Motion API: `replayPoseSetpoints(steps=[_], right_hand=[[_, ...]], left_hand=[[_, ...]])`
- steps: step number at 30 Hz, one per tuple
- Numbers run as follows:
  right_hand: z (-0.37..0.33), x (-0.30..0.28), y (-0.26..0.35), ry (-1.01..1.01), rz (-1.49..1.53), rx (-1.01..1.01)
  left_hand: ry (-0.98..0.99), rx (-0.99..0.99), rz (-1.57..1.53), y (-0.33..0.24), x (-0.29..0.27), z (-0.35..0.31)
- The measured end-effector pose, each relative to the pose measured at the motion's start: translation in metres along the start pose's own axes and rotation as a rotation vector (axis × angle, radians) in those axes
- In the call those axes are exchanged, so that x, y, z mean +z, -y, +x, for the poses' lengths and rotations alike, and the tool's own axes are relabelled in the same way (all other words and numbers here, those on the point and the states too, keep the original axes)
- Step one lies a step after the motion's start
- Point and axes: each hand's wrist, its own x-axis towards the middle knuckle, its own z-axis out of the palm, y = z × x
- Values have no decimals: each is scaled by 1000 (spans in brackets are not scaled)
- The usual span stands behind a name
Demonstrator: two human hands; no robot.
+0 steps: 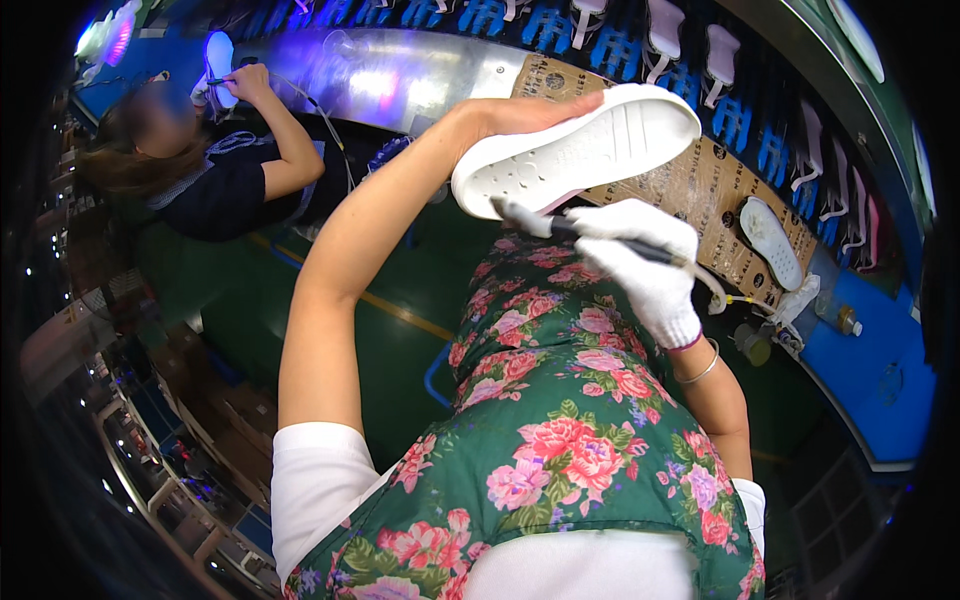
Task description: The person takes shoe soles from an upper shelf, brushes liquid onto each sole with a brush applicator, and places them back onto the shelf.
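Note:
A white shoe sole [585, 150] is held up in front of me, tilted, with its hollow inner side and raised rim toward me. My bare left hand [530, 114] grips it along the far edge, some of the fingers hidden behind it. My right hand [645, 250], in a white knit glove, is closed around a dark-handled brush [560, 228] with a thin hose at its back end. The brush's grey tip is at the sole's near rim, close to its left end; whether it touches cannot be told.
Taped cardboard [715, 205] covers the bench behind, bearing another white sole [770, 240]. A jar [752, 343] and a clear bottle [838, 315] stand at right. Shoe uppers [720, 60] hang on blue racks [615, 55] beyond. A co-worker [235, 180] works at the left.

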Motion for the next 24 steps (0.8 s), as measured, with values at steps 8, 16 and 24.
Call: replayPoseSetpoints(steps=[8, 16, 24], right_hand=[[27, -27, 6, -370, -264, -250], [36, -32, 5, -108, -729, -552], [13, -10, 17, -77, -454, -513]], left_hand=[[184, 622, -1020, 70, 40, 38], [-134, 403, -805, 111, 78, 16], [12, 726, -1557, 77, 94, -25]])
